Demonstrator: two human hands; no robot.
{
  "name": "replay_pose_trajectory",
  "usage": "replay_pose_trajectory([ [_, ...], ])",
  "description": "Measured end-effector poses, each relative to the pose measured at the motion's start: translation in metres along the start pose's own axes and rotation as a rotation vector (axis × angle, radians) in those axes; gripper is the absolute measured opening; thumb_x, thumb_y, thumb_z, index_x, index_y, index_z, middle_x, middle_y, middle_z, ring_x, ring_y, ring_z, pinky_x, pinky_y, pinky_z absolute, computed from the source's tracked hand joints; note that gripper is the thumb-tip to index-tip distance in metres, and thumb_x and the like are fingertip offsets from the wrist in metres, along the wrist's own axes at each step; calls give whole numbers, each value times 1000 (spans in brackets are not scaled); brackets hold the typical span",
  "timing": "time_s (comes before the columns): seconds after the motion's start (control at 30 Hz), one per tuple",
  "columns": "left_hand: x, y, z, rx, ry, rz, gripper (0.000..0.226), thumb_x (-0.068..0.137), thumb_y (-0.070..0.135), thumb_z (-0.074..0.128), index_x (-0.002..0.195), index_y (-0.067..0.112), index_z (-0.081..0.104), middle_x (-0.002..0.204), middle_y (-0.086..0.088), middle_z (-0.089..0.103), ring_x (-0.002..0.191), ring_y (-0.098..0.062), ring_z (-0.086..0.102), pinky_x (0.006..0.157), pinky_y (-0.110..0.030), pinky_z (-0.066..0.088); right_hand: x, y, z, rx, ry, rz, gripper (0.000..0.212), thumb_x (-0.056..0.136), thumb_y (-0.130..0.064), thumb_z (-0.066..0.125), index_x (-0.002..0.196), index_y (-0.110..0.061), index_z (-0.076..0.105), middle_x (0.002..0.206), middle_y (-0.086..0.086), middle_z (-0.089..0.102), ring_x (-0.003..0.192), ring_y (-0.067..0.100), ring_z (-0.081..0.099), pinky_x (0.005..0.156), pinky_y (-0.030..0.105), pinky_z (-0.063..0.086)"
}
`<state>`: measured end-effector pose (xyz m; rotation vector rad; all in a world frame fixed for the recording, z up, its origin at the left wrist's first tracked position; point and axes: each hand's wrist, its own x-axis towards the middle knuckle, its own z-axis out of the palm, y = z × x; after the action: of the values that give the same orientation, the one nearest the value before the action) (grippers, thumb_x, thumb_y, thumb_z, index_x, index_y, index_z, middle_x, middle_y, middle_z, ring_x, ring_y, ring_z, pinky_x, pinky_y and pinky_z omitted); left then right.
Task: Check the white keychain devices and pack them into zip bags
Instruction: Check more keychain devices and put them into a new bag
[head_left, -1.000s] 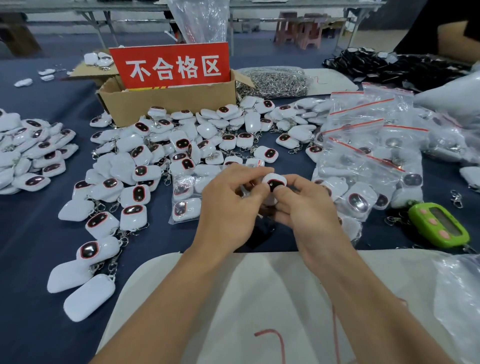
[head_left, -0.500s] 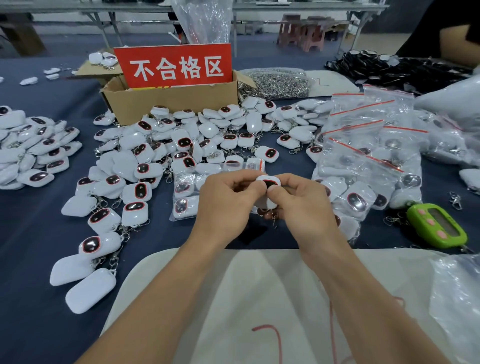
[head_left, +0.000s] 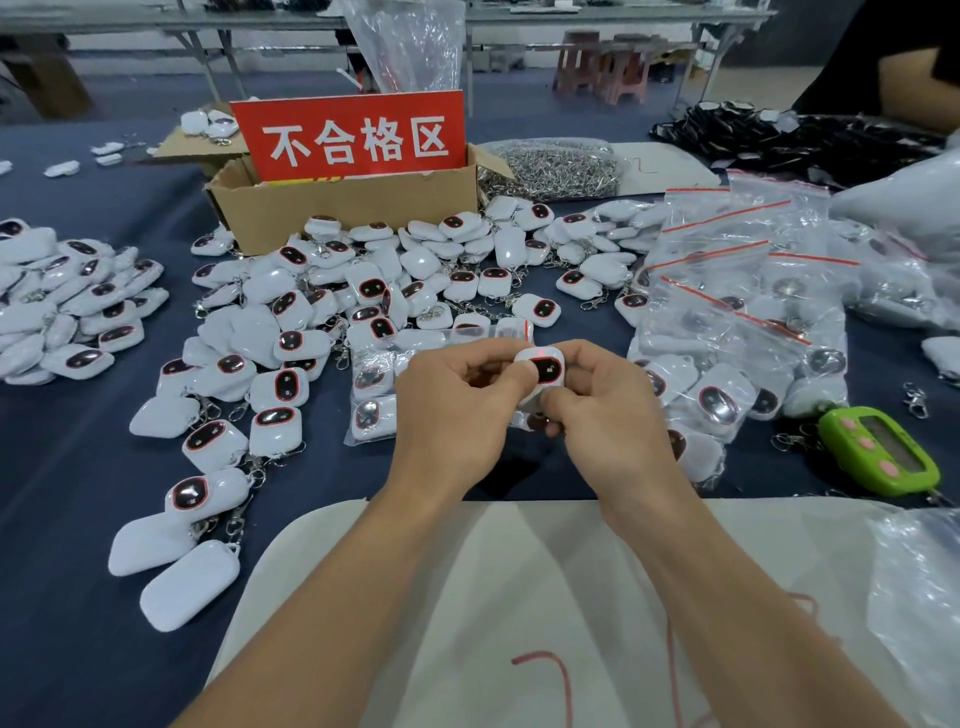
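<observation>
Both my hands hold one white keychain device (head_left: 546, 365) above the blue table, its dark oval face up and a small red light lit near its top edge. My left hand (head_left: 457, 410) pinches it from the left, thumb on its face. My right hand (head_left: 608, 410) grips it from the right and below. A heap of loose white keychain devices (head_left: 363, 296) lies just beyond my hands. Clear zip bags (head_left: 727, 291) with red seal strips are piled to the right, some with devices inside. Two bagged devices (head_left: 371, 400) lie left of my hands.
A cardboard box (head_left: 337, 208) with a red sign stands at the back centre, a pile of metal clasps (head_left: 556, 166) beside it. Another device pile (head_left: 67, 301) sits far left. A green timer (head_left: 878, 452) lies right. White cloth (head_left: 519, 597) covers the near edge. A person's arm (head_left: 914, 98) shows far right.
My hands have turned the held device so its dark face shows more fully, and its red light is now lit. Both hands stayed in about the same place.
</observation>
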<state>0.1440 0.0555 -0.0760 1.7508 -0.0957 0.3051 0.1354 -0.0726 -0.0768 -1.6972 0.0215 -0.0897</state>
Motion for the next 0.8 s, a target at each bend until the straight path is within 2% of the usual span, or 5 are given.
replay_pose_trajectory([
  [0.17,2,2,-1,-111,43,-27,21,83,24,82,85,44,81,82,8,79,76,-13,76,72,-28,60,1,0,0,-4,81,-48,21,85,-9,63,97,-26,67,77,-2,77,62,11,66,64,37,57],
  [0.27,4,0,-3,-173,27,-80,31,86,14,82,77,44,81,80,6,79,72,-7,75,63,-19,56,5,-2,-6,42,205,-104,21,82,-4,74,88,-24,71,76,-4,76,68,11,71,66,28,56],
  [0.37,2,-5,0,-62,32,-35,46,82,0,80,76,46,78,80,16,78,75,-2,74,69,-14,56,4,-4,-7,-31,262,-223,31,82,0,74,80,-31,72,77,-13,75,73,5,71,68,17,53],
  [0.63,-3,-9,-3,77,65,79,52,83,3,78,84,54,73,81,20,75,77,-4,73,77,-26,60,-1,-4,-6,-182,268,-326,31,83,-2,76,82,-33,74,80,-17,74,79,9,72,74,22,56],
  [0.8,-4,-7,-5,104,55,128,52,80,9,81,112,49,73,92,26,73,81,-4,70,72,-12,53,3,-5,-6,24,230,-234,32,86,2,70,82,-30,75,75,-9,74,63,7,68,59,19,54],
])
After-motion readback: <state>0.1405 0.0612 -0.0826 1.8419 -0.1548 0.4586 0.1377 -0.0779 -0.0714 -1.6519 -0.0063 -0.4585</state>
